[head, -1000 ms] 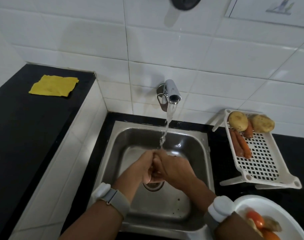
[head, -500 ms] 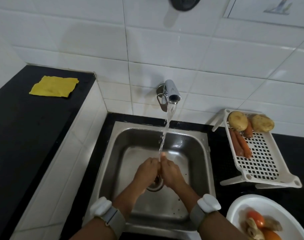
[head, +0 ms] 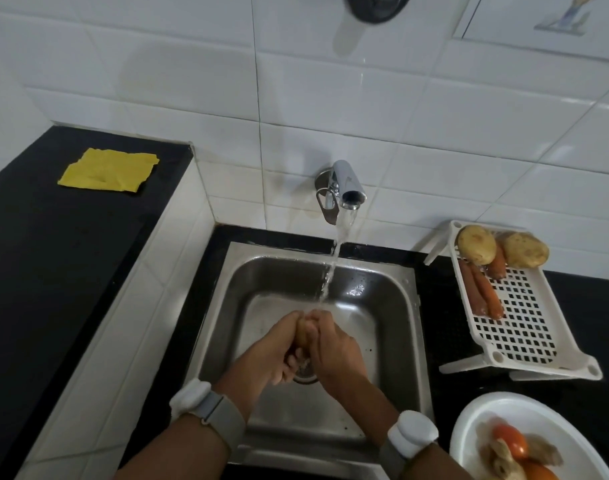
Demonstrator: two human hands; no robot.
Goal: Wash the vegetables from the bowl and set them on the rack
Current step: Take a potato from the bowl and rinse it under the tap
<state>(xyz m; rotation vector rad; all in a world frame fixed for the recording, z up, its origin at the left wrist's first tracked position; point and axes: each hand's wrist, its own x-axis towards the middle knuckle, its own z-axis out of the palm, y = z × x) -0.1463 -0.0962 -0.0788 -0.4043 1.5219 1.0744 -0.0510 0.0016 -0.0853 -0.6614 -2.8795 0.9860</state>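
My left hand (head: 273,348) and my right hand (head: 334,348) are clasped together over the steel sink (head: 393,306), under the running water from the tap (head: 348,188). Between them they grip a small brownish vegetable (head: 302,332), mostly hidden by the fingers. The white rack (head: 524,327) at the right holds two potatoes (head: 476,244) and several carrots (head: 483,292). The white bowl (head: 483,417) at the bottom right holds a tomato (head: 510,443) and pieces of ginger (head: 500,462).
A yellow cloth (head: 109,169) lies on the raised black counter at the left. White tiled wall stands behind the sink. The sink drain (head: 304,374) sits just below my hands. Black counter surrounds the rack and bowl.
My clasped hands have shifted slightly within the sink while rubbing the vegetable under the stream. The rack and bowl contents are unchanged.
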